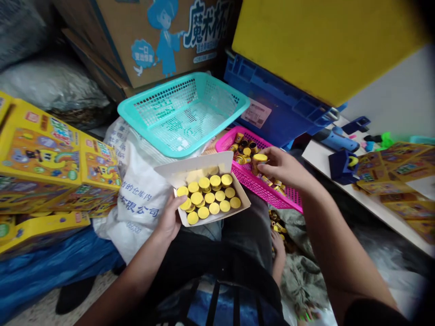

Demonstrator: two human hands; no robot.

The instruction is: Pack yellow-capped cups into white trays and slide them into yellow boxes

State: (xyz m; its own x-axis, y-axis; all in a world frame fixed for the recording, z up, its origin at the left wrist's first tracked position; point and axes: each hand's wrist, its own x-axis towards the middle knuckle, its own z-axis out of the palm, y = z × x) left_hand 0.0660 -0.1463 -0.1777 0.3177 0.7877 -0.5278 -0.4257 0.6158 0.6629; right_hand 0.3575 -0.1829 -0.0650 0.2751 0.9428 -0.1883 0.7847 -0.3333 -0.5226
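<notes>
My left hand (169,216) grips the edge of a white cardboard tray (193,170) from below, and several yellow-capped small containers (204,197) stand in rows inside it. My right hand (282,167) pinches one yellow-capped container (259,163) between its fingers. That hand hangs over a pink plastic basket (258,181) holding a loose heap of similar containers. The tray's raised lid hides part of the basket's near corner.
A teal mesh basket (183,113) sits behind the tray, next to a blue plastic crate (272,99). Printed yellow boxes (44,154) are stacked on the left. A white sack (139,199) lies beneath the tray. Toys and yellow cards lie on a white board (340,176).
</notes>
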